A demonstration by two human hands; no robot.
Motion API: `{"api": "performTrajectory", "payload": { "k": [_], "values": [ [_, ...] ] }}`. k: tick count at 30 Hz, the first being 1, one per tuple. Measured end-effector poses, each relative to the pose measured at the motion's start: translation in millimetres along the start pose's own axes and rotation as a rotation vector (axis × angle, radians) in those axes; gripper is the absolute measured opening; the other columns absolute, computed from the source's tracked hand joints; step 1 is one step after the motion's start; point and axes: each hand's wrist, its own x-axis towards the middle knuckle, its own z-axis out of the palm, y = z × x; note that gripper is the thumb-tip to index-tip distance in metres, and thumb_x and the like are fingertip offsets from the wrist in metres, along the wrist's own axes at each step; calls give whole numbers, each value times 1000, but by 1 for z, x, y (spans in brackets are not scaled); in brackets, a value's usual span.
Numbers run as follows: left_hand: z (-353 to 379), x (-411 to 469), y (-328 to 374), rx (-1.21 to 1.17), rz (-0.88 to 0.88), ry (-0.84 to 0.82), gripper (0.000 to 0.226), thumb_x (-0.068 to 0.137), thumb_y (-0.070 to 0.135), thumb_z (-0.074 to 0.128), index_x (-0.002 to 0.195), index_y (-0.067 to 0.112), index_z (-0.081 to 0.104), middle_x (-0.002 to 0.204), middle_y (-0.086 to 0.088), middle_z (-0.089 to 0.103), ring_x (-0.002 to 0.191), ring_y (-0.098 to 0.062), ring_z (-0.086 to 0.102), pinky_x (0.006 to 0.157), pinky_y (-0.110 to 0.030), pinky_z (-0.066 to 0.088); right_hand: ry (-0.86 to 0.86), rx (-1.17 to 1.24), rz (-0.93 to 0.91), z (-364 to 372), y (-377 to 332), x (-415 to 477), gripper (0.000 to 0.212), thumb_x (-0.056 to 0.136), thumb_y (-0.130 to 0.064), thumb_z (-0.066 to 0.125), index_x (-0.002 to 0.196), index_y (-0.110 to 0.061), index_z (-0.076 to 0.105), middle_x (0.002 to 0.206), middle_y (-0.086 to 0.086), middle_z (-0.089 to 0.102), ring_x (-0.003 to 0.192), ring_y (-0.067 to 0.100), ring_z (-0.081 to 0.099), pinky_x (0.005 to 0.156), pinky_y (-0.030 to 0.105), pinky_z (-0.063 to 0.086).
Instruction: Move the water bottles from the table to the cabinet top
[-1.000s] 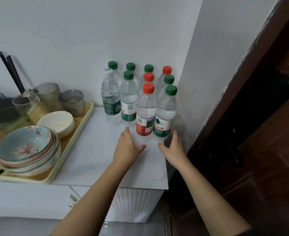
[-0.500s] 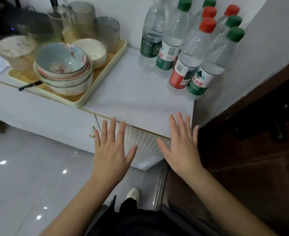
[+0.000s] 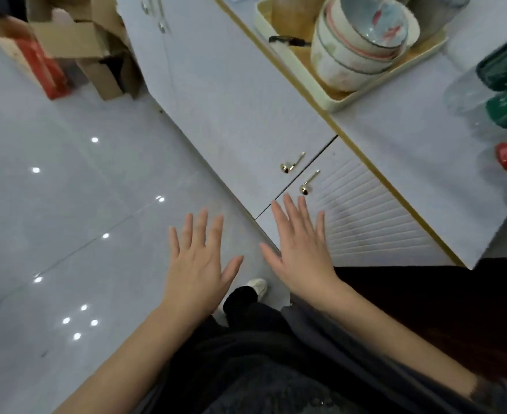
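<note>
Several clear water bottles (image 3: 503, 94) with green and red labels stand on the white cabinet top (image 3: 410, 156) at the far right edge of the view, blurred and partly cut off. My left hand (image 3: 197, 261) hovers flat over the floor with fingers spread and nothing in it. My right hand (image 3: 301, 249) is also flat and spread, empty, in front of the ribbed cabinet door below the top's edge. Both hands are well away from the bottles.
A cream tray (image 3: 345, 97) on the cabinet top carries stacked bowls (image 3: 362, 40) and a dark-handled utensil (image 3: 288, 40). Cabinet doors have gold handles (image 3: 291, 164). Cardboard boxes (image 3: 76, 46) sit on the glossy tiled floor at upper left. Dark wooden flooring lies to the right.
The view has swung down and left, away from the bottles. Both hands have drawn back from the cabinet top and now hang open over the floor and cabinet front.
</note>
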Motion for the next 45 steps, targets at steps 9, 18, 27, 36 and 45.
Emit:
{"api": "performTrajectory", "payload": {
  "k": [9, 18, 27, 36, 45],
  "values": [
    [-1, -80, -93, -68, -321, 23, 76, 87, 58, 31, 144, 8, 41, 148, -21, 41, 138, -43, 35, 109, -62, 27, -128, -109, -299, 33, -115, 20, 78, 98, -51, 38, 156, -20, -4, 164, 5, -11, 150, 27, -17, 117, 54, -11],
    [14, -155, -136, -235, -781, 81, 88, 82, 66, 24, 151, 12, 26, 156, -18, 27, 145, -40, 19, 115, -58, 12, -234, -294, -662, 52, -216, 37, 79, 97, -52, 39, 156, -22, -3, 164, 5, -9, 150, 27, -16, 119, 56, -6],
    [14, -183, -143, -376, -1264, 225, 88, 83, 69, 13, 155, 19, 7, 161, -16, 10, 149, -35, 2, 116, -54, -2, -360, -478, -1126, 66, -307, 51, 78, 98, -53, 37, 156, -23, -5, 164, 3, -10, 150, 27, -16, 118, 55, -7],
    [17, -173, -136, -584, -1755, 343, 85, 85, 71, 15, 153, 27, -9, 162, -13, -3, 149, -32, -8, 118, -58, -3, -405, -744, -1588, 85, -381, 71, 81, 94, -58, 38, 156, -24, -1, 165, 4, -6, 151, 31, -10, 117, 59, -2],
    [20, -184, -150, -695, -1909, 361, 84, 91, 68, 26, 154, 25, -8, 162, -13, -7, 148, -33, -11, 116, -58, -4, -431, -882, -1787, 111, -428, 57, 80, 94, -60, 36, 157, -25, 0, 165, 4, -7, 151, 32, -9, 117, 59, -1]
  ]
}}
